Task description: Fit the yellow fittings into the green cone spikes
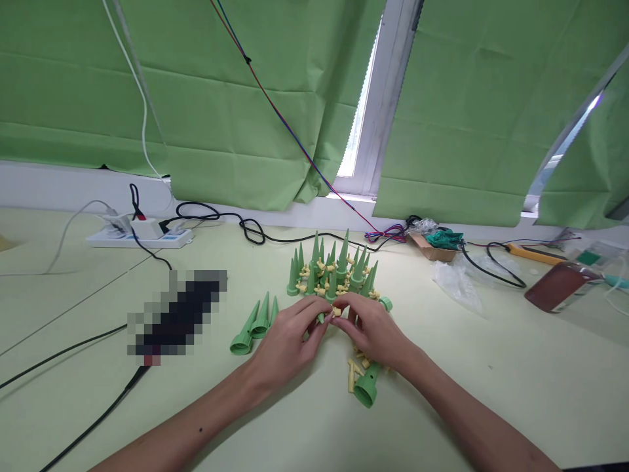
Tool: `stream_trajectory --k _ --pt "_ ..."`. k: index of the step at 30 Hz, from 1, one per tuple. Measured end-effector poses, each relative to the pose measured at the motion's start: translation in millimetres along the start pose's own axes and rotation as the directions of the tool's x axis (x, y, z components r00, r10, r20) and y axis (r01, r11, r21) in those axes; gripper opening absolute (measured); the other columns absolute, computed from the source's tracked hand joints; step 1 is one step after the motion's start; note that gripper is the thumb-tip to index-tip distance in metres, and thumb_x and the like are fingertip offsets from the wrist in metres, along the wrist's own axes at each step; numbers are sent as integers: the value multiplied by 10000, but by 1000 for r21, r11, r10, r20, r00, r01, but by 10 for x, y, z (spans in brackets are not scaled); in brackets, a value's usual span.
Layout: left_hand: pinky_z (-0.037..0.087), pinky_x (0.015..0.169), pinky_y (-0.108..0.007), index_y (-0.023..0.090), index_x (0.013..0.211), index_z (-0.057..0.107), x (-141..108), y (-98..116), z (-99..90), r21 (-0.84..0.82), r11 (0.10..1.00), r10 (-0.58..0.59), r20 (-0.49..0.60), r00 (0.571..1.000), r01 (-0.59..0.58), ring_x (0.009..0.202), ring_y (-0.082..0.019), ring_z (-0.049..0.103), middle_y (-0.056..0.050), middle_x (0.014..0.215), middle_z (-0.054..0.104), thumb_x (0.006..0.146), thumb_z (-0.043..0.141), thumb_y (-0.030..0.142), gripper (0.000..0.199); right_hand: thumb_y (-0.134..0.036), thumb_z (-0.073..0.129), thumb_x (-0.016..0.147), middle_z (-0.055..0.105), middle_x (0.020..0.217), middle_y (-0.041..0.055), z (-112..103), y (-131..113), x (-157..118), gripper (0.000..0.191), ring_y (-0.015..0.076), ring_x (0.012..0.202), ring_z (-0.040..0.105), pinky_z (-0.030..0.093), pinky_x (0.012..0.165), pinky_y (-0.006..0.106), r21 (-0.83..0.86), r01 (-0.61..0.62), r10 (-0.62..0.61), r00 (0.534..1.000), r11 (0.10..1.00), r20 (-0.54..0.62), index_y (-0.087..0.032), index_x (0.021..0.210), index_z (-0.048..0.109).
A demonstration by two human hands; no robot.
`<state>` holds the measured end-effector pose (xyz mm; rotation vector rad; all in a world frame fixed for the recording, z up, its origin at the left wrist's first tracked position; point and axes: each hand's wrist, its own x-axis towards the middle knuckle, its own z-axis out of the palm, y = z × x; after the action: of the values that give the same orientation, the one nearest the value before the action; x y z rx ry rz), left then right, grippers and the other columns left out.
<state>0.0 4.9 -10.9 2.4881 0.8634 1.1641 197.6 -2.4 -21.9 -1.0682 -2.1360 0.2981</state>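
Observation:
Both hands meet over the table's middle. My left hand is closed around a green plastic watering spike, mostly hidden by the fingers; only its tip shows. In my right hand, thumb and fingers pinch a small yellow valve right beside the spike. Whether the two parts are joined is hard to see. Behind the hands stands a cluster of upright green spikes with yellow valves among them. Several loose spikes lie left of my left hand. Under my right forearm are loose yellow valves and one green spike.
A pixelated dark object with a cable is on the left. A white power strip and black cables run along the back. To the right are a small cardboard box, plastic bags, a yellow-handled tool and a reddish-brown bottle.

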Motion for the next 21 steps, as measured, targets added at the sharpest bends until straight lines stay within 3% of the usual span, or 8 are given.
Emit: stream_trajectory --k 21 --pt "472 670 -247 190 983 602 -4 0 -3 22 1000 -3 19 1000 2 770 -138 594 -37 917 642 946 459 106 170 -260 527 981 697 872 34 -9 -11 16 112 167 694 629 475 646 283 -43 28 -28 1000 999 1 -201 1024 612"
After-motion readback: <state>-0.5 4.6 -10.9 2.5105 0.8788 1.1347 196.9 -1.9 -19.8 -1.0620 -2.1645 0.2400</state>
